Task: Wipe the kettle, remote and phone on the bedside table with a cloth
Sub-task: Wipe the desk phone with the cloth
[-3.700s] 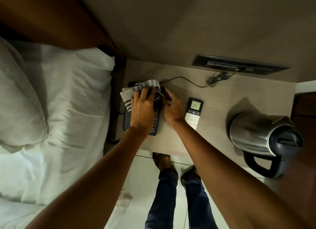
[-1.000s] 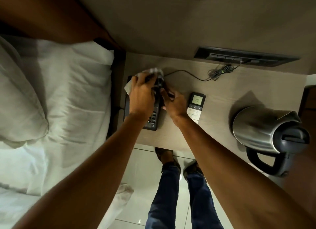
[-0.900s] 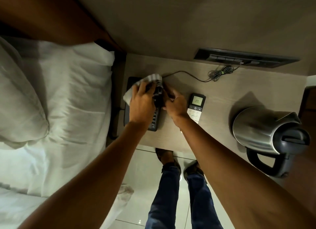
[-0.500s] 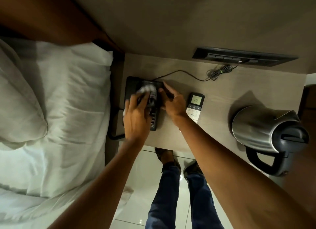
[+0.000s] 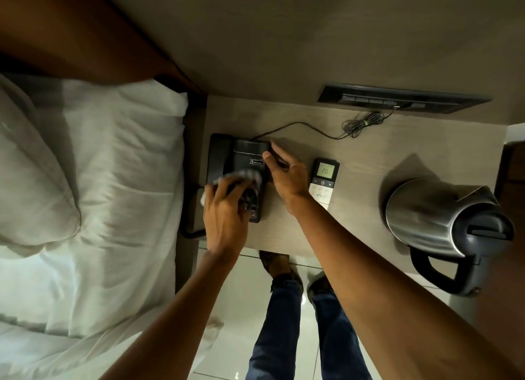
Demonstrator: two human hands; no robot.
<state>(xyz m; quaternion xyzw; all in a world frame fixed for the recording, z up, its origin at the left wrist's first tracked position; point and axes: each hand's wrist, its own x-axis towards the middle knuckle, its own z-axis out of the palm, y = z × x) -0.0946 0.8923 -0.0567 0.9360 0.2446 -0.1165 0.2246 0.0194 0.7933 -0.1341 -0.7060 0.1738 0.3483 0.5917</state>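
A black desk phone (image 5: 241, 158) lies at the left end of the bedside table (image 5: 363, 158). My left hand (image 5: 224, 209) presses a striped cloth (image 5: 247, 176) onto the phone's near half, over the keypad. Against the phone's right edge rests my right hand (image 5: 287, 175), fingers gripping the side of the body. A white remote (image 5: 324, 180) with a lit display lies just right of that hand. At the table's right end stands a steel kettle (image 5: 434, 217) with a black lid and handle.
A thin cable (image 5: 312, 129) runs from the phone to a dark socket panel (image 5: 397, 101) on the wall. A bed with white sheets and a pillow (image 5: 34, 180) borders the table's left side. My legs and shoes (image 5: 278, 266) stand on pale floor tiles below.
My left hand has drawn the cloth from the phone's far end toward me, uncovering the top of the phone. My right hand stays on the phone's right edge.
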